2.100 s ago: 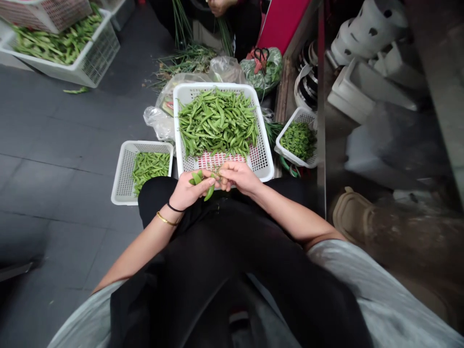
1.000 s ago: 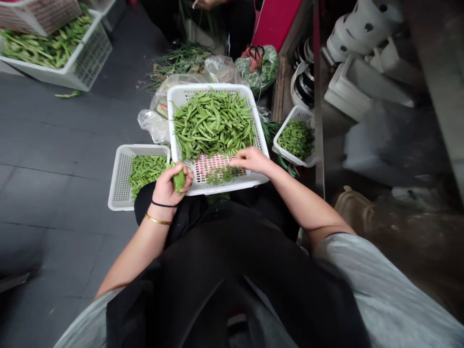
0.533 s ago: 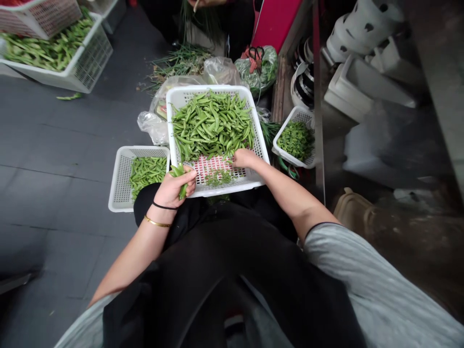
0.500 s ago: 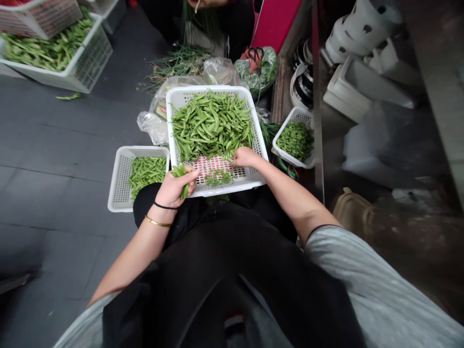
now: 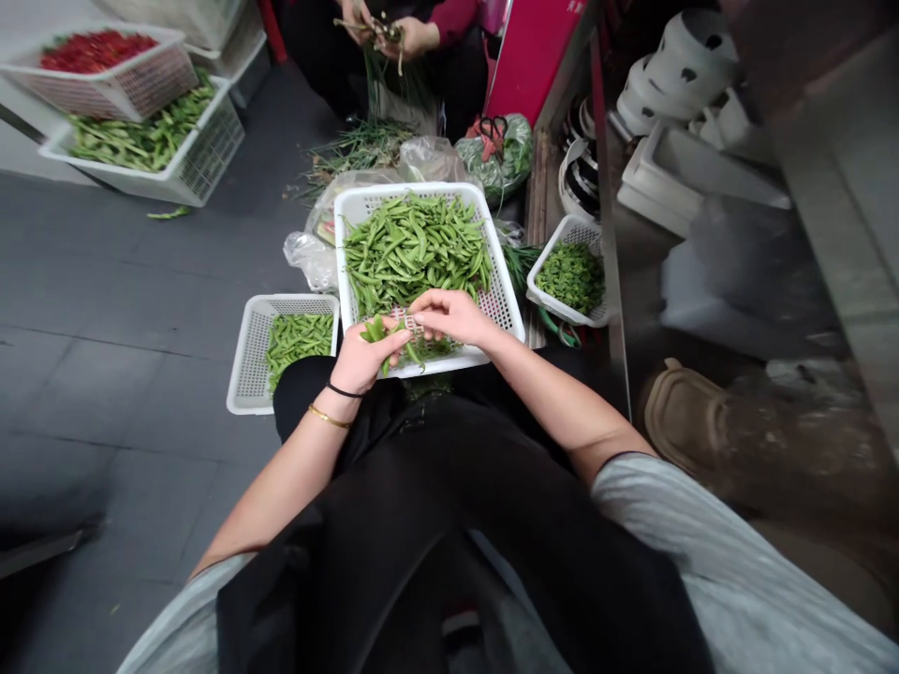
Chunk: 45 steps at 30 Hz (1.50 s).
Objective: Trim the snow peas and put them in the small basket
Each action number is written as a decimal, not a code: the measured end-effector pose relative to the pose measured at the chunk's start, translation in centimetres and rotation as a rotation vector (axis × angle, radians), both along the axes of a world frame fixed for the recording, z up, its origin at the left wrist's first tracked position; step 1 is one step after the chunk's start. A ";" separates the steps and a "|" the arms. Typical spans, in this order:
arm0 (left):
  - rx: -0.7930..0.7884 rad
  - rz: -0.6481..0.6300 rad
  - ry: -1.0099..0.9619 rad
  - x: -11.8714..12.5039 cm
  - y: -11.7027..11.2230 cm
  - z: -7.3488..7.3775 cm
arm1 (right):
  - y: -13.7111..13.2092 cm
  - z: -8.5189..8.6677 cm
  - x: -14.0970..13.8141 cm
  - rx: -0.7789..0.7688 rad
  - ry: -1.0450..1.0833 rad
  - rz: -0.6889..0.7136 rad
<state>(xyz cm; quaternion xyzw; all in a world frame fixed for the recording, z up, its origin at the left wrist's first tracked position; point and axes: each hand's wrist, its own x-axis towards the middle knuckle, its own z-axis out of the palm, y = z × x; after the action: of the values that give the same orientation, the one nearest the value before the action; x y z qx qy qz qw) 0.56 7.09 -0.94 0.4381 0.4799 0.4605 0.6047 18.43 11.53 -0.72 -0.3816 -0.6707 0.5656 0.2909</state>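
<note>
On my lap rests a white perforated basket (image 5: 515,318) heaped with green pea pods (image 5: 421,241); small green trimmings (image 5: 436,348) lie in its near part. My left hand (image 5: 363,354), at the basket's near left edge, is closed around several pea pods (image 5: 379,330), and one hangs below the thumb. Over the basket, my right hand (image 5: 455,316) meets the left fingertips, its thumb and forefinger pinched together. What is in that pinch is too small to make out. Left of my knee, a smaller white basket (image 5: 247,360) holds more pea pods (image 5: 299,344).
At right stands a small basket of leafy greens (image 5: 572,276), beside a metal shelf edge (image 5: 618,346). Bagged vegetables with scissors (image 5: 493,131) and spring onions (image 5: 358,150) lie ahead. Another person's hands (image 5: 390,33) work beyond. Stacked crates (image 5: 211,154) stand far left.
My right hand has moved left from the pile of pods to my left fingertips. My left hand still holds its pods. The view has shifted, showing more of the other person's hands.
</note>
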 end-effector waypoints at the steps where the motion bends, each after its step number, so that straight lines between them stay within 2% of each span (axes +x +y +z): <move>1: 0.011 -0.018 0.027 -0.1 0.0 0.0 | 0.0 0.4 0.1 0.115 -0.035 -0.023; 5: 0.049 -0.089 0.089 -0.4 0.7 0.0 | 0.5 2.0 0.6 0.540 -0.196 0.057; 8: -0.045 -0.181 -0.040 -0.1 1.4 0.0 | 0.5 2.5 0.2 0.718 -0.367 0.104; 10: -0.143 -0.157 -0.186 0.4 1.7 -0.1 | 0.1 2.5 -0.1 0.788 -0.494 0.052; 12: -0.209 -0.042 -0.273 0.6 1.8 -0.4 | -0.5 2.5 0.1 0.793 -0.543 -0.041; 14: -0.217 0.115 -0.258 0.4 2.0 -0.7 | -0.9 2.5 1.1 0.743 -0.503 -0.128; 17: -0.091 0.318 -0.136 -0.5 2.1 -1.3 | -1.0 2.5 3.4 0.636 -0.409 -0.251; 20: 0.064 0.373 -0.036 -1.0 2.1 -1.5 | -0.6 2.1 4.3 0.490 -0.345 -0.239; 22: 0.109 0.342 0.022 -0.9 2.0 -1.5 | -0.5 1.7 3.3 0.428 -0.344 -0.110; 24: 0.130 0.305 0.089 -0.7 1.7 -1.1 | -0.5 1.2 1.9 0.448 -0.407 0.045; 28: 0.258 0.234 0.385 -1.8 0.7 0.9 | -0.9 0.8 0.3 0.552 -0.564 0.228; 30: 0.368 0.093 0.548 -2.5 0.0 2.2 | -1.5 1.1 0.5 0.585 -0.611 0.331; 32: 0.416 -0.135 0.642 -2.8 -0.5 3.3 | -2.1 1.7 0.7 0.623 -0.634 0.421; 34: 0.412 -0.344 0.659 -2.4 -0.8 3.7 | -2.6 2.3 0.6 0.656 -0.609 0.423; 36: 0.370 -0.409 0.609 -1.7 -0.9 3.4 | -3.0 2.6 0.4 0.654 -0.539 0.344; 38: 0.248 -0.321 0.493 -1.0 -0.8 2.7 | -3.1 2.4 0.4 0.624 -0.465 0.216; 41: 0.005 -0.029 0.208 -0.9 -0.4 1.6 | -2.9 1.2 1.3 0.567 -0.422 0.070; 43: -0.071 0.152 0.016 -1.5 0.1 1.0 | -2.5 0.0 2.5 0.518 -0.466 0.045; 45: -0.100 0.221 -0.146 -2.5 0.8 0.8 | -1.8 -1.4 3.6 0.433 -0.541 0.082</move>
<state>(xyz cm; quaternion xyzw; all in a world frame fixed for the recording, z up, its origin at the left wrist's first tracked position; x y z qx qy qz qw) -1.90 7.86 -0.16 0.3172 0.5021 0.5306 0.6047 22.01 9.75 -2.07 -0.4200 -0.8427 0.2998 0.1537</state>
